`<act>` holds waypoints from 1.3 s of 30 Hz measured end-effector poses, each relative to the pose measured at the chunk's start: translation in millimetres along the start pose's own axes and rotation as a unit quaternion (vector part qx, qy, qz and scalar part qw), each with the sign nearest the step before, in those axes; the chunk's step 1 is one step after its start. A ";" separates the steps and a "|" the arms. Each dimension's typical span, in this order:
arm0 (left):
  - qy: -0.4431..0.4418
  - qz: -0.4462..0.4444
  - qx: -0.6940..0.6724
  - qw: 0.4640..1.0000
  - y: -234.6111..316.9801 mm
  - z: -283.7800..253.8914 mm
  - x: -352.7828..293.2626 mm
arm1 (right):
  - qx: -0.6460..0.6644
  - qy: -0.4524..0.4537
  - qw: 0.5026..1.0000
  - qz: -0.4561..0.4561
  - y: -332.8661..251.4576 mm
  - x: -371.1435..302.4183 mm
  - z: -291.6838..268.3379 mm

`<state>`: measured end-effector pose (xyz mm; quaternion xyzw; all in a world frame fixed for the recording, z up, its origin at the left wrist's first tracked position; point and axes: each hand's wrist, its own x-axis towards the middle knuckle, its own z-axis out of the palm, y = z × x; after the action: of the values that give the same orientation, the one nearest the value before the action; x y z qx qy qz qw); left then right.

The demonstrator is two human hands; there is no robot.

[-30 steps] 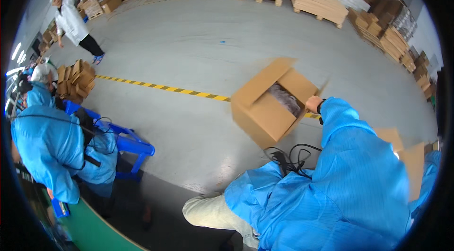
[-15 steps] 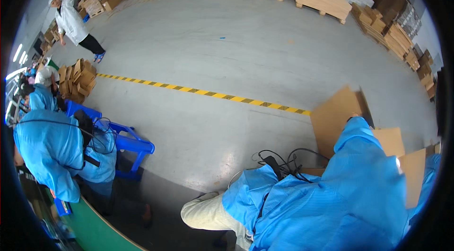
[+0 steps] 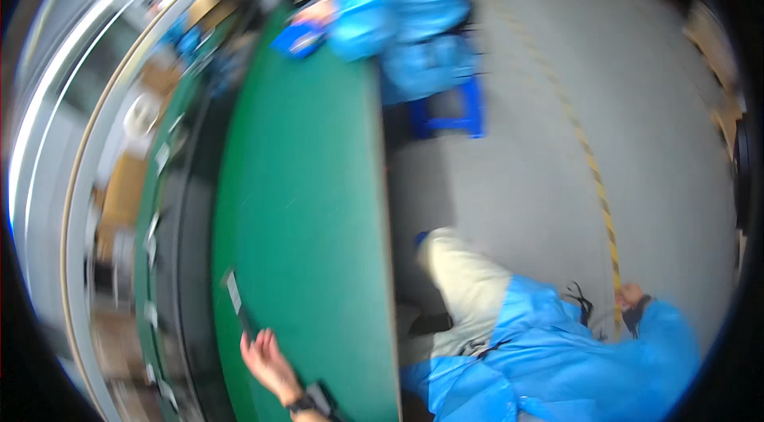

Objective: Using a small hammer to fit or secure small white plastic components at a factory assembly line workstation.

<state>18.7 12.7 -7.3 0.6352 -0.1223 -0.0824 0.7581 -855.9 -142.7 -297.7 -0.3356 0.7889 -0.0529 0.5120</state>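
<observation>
My left hand (image 3: 269,362), with a dark band at the wrist, is over the near part of a green tabletop (image 3: 310,183). Its fingers close around the dark end of a slim dark-and-white strip-like object (image 3: 235,295), too blurred to name more exactly. By that wrist is a small black item (image 3: 321,396), partly cut off by the lower edge. Out at the right, away from the table, my right hand (image 3: 630,295) shows beyond a blue sleeve with a dark cuff; its fingers are smeared and I see nothing in them.
A co-worker in a blue gown (image 3: 398,0) is at the far table end, one hand by a blue item (image 3: 301,42). A blue stool (image 3: 469,108) stands below them. Left of the table run a dark ledge, a pale rail and cardboard boxes (image 3: 123,191). Striped tape (image 3: 589,155) crosses the floor.
My view has swung left from the open cardboard box to the green table. My left hand has come into view at the strip-like object; my right hand is away from the box.
</observation>
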 end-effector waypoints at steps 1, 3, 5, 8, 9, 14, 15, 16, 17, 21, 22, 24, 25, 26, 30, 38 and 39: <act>-0.025 -0.023 0.013 0.999 1.7 -4.7 -2.8 | -0.020 -0.023 0.997 -0.076 -30.0 16.9 -5.8; -0.018 -0.027 -0.028 0.999 3.7 -12.0 -12.7 | -0.081 -0.053 0.971 -0.218 -127.7 38.9 3.9; -0.001 -0.046 -0.081 0.996 4.3 -7.0 -15.7 | -0.130 -0.054 0.924 -0.356 -240.3 18.6 39.8; 0.007 -0.058 -0.109 0.992 8.2 -23.5 -17.6 | -0.140 -0.094 0.815 -0.554 -421.2 -52.2 133.4; 0.004 -0.054 -0.133 0.990 8.0 -28.8 -17.3 | -0.124 -0.109 0.780 -0.603 -465.8 -82.4 163.0; 0.026 -0.067 -0.155 0.985 6.0 -26.7 -22.3 | -0.157 -0.204 0.609 -0.750 -597.3 -254.4 290.5; 0.026 -0.054 -0.160 0.985 1.4 -27.0 -23.8 | -0.177 -0.232 0.559 -0.776 -603.2 -285.4 315.7; 0.030 -0.053 -0.140 0.988 1.0 -27.0 -25.8 | -0.187 -0.251 0.542 -0.780 -607.4 -306.2 343.1; 0.031 -0.049 -0.159 0.986 -8.4 -27.3 -26.0 | -0.197 -0.292 0.506 -0.787 -608.0 -319.3 373.3; 0.058 -0.081 -0.165 0.981 -0.4 -22.7 -41.3 | -0.272 -0.395 0.379 -0.791 -573.2 -389.2 451.9; 0.069 -0.078 -0.166 0.981 3.6 -27.0 -46.5 | -0.302 -0.445 0.352 -0.766 -559.3 -414.2 469.3; 0.088 -0.073 -0.167 0.979 11.0 -34.0 -54.1 | -0.333 -0.496 0.317 -0.737 -532.8 -449.8 495.9; 0.096 -0.076 -0.155 0.980 16.3 -36.6 -56.1 | -0.354 -0.548 0.326 -0.684 -522.2 -459.8 507.1; 0.104 -0.080 -0.143 0.981 19.4 -39.7 -57.9 | -0.374 -0.596 0.334 -0.627 -512.3 -467.5 517.1; 0.127 -0.063 -0.128 0.982 15.9 -54.2 -65.7 | -0.374 -0.676 0.401 -0.493 -481.5 -491.4 544.8; 0.120 -0.038 -0.115 0.985 2.0 -56.9 -64.3 | -0.293 -0.693 0.372 -0.543 -455.5 -484.6 583.7; 0.125 -0.036 -0.105 0.986 1.1 -57.5 -64.8 | -0.295 -0.699 0.372 -0.534 -456.3 -488.3 582.0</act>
<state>-26.6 85.3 -20.8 0.5614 0.0059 -0.0416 0.8265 -25.8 -57.2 0.7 -0.7344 -0.2282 0.1743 0.6150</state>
